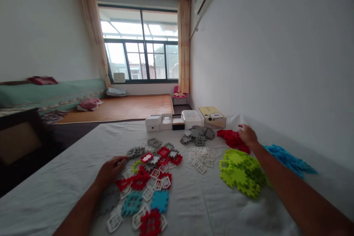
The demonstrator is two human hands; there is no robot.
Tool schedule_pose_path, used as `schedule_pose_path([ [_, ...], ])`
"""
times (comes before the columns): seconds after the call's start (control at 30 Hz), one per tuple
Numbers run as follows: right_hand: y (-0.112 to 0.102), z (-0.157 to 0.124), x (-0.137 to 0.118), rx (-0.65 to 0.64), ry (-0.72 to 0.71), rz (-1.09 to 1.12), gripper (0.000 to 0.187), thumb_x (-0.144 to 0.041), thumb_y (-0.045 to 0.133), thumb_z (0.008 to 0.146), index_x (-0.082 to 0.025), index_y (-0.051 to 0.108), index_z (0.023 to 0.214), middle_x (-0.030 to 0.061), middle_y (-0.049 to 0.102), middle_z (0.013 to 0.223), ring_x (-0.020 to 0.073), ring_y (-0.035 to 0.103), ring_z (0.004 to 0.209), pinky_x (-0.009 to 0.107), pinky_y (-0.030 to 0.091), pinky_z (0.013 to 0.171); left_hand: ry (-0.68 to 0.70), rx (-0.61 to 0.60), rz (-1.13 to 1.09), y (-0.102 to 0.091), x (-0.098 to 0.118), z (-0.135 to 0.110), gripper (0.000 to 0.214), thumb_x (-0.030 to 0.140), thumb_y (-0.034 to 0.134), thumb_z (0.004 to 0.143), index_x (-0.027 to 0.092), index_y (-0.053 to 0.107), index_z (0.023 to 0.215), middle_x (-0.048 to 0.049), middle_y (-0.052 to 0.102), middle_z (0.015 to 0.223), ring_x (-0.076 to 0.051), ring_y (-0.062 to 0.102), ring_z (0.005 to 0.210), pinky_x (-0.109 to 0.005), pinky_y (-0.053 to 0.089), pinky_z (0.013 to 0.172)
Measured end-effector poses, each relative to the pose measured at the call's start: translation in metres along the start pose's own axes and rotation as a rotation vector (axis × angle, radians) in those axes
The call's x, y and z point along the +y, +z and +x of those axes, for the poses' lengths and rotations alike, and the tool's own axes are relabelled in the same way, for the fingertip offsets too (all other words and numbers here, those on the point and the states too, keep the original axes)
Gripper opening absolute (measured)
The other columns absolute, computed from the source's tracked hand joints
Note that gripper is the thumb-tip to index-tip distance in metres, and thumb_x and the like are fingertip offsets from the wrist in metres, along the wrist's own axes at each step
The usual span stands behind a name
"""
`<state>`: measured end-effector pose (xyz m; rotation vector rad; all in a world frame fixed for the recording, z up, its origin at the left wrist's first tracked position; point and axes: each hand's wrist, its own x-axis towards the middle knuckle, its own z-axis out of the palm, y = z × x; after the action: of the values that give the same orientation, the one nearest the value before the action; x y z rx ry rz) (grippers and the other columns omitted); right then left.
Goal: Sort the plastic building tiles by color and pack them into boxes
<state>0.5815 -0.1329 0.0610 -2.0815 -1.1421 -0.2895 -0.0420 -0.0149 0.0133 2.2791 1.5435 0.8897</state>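
Observation:
My left hand (111, 171) is at the left edge of a mixed heap of plastic interlocking pieces, its fingers curled together beside some grey pieces (136, 151). Anything between those fingertips is hidden. In the heap lie red pieces (140, 179), white window-shaped pieces (148, 193), a teal piece (132, 202) and a blue square piece (159, 201). My right hand (248, 135) hovers at the far right over a pile of red pieces (232, 138), fingers apart and holding nothing visible. Nearer me, beside my right forearm, is a lime-green pile (240, 172).
Blue pieces (289, 159) lie right of my forearm, close to the wall. White pieces (201, 158) and grey gear-edged pieces (197, 135) form separate piles mid-table. Along the back edge stand small white boxes (153, 122), a clear plastic container (191, 118) and a yellow-topped carton (212, 117).

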Motion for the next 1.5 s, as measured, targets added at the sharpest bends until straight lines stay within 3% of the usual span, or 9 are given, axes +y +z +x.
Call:
schedule_pose_path([
  [0.1, 0.011, -0.030, -0.049, -0.132, -0.203, 0.114, 0.035, -0.024, 0.045, 0.079, -0.015, 0.061, 0.109, 0.0112, 0.066, 0.105, 0.0195, 0.062, 0.084, 0.032, 0.046, 0.081, -0.021, -0.017, -0.008, -0.001, 0.012, -0.005, 0.041, 0.046, 0.044, 0.075, 0.021, 0.070, 0.094, -0.0044, 0.070, 0.099, -0.021, 0.063, 0.092, -0.026, 0.048, 0.081],
  [0.23, 0.020, -0.113, -0.135, -0.518, -0.591, 0.359, 0.028, -0.031, 0.045, 0.083, -0.021, 0.064, 0.101, 0.0056, 0.068, 0.096, 0.0157, 0.063, 0.074, 0.027, 0.049, 0.071, -0.027, -0.006, -0.013, 0.000, 0.015, -0.007, 0.040, 0.042, 0.045, 0.075, 0.018, 0.070, 0.095, -0.0057, 0.070, 0.099, -0.020, 0.062, 0.092, -0.026, 0.047, 0.082],
  [0.33, 0.027, -0.173, -0.187, -0.709, -0.856, 0.428, 0.032, -0.030, 0.053, 0.080, -0.024, 0.061, 0.110, 0.0057, 0.064, 0.112, 0.0195, 0.060, 0.098, 0.033, 0.047, 0.086, 0.006, 0.004, -0.016, 0.002, 0.012, -0.009, 0.039, 0.040, 0.044, 0.077, 0.017, 0.071, 0.094, -0.0064, 0.070, 0.099, -0.019, 0.062, 0.092, -0.025, 0.046, 0.082],
  [0.43, 0.035, -0.206, -0.212, -0.782, -0.944, 0.439, 0.042, -0.034, 0.062, 0.076, -0.027, 0.058, 0.117, 0.0059, 0.060, 0.120, 0.0258, 0.052, 0.111, 0.039, 0.043, 0.093, 0.018, 0.004, -0.030, 0.004, 0.007, -0.009, 0.037, 0.037, 0.044, 0.078, 0.017, 0.070, 0.094, -0.0063, 0.070, 0.098, -0.019, 0.062, 0.092, -0.025, 0.045, 0.081],
  [0.7, 0.054, -0.213, -0.202, -0.664, -0.866, 0.483, 0.046, -0.025, 0.057, 0.076, -0.024, 0.052, 0.121, 0.0088, 0.056, 0.121, 0.0240, 0.052, 0.112, 0.036, 0.046, 0.094, -0.001, -0.002, -0.031, 0.006, 0.003, -0.006, 0.033, 0.033, 0.046, 0.079, 0.019, 0.070, 0.095, -0.0051, 0.070, 0.097, -0.018, 0.062, 0.091, -0.023, 0.044, 0.080],
  [0.97, 0.057, -0.210, -0.196, -0.440, -1.086, 0.425, 0.048, -0.010, 0.036, 0.087, -0.029, 0.040, 0.131, 0.0054, 0.048, 0.131, 0.0149, 0.045, 0.121, 0.032, 0.042, 0.100, 0.016, 0.021, -0.022, 0.005, 0.008, -0.008, 0.031, 0.030, 0.046, 0.079, 0.019, 0.071, 0.093, -0.0047, 0.070, 0.097, -0.017, 0.062, 0.091, -0.023, 0.044, 0.080],
  [1.2, 0.048, -0.211, -0.198, -0.396, -0.973, 0.500, 0.050, -0.011, 0.040, 0.083, -0.024, 0.037, 0.131, 0.0088, 0.045, 0.131, 0.0178, 0.043, 0.123, 0.034, 0.043, 0.099, 0.004, 0.028, -0.020, 0.004, 0.012, -0.010, 0.029, 0.028, 0.047, 0.079, 0.020, 0.071, 0.092, -0.0038, 0.070, 0.095, -0.017, 0.062, 0.089, -0.022, 0.044, 0.082],
  [1.37, 0.046, -0.210, -0.197, -0.445, -0.899, 0.569, 0.040, -0.021, 0.047, 0.083, -0.022, 0.044, 0.124, 0.0119, 0.048, 0.127, 0.0142, 0.060, 0.088, 0.029, 0.053, 0.079, -0.001, 0.026, -0.022, 0.004, 0.012, -0.010, 0.029, 0.028, 0.046, 0.080, 0.019, 0.071, 0.093, -0.0043, 0.070, 0.095, -0.016, 0.062, 0.090, -0.021, 0.044, 0.081],
  [1.5, 0.039, -0.208, -0.200, -0.531, -0.845, 0.536, 0.021, -0.036, 0.049, 0.086, -0.021, 0.059, 0.097, 0.0087, 0.061, 0.106, 0.0106, 0.057, 0.066, 0.025, 0.051, 0.068, -0.010, 0.024, -0.022, 0.004, 0.012, -0.010, 0.029, 0.028, 0.047, 0.079, 0.019, 0.071, 0.093, -0.0041, 0.070, 0.096, -0.016, 0.062, 0.090, -0.021, 0.043, 0.081],
])
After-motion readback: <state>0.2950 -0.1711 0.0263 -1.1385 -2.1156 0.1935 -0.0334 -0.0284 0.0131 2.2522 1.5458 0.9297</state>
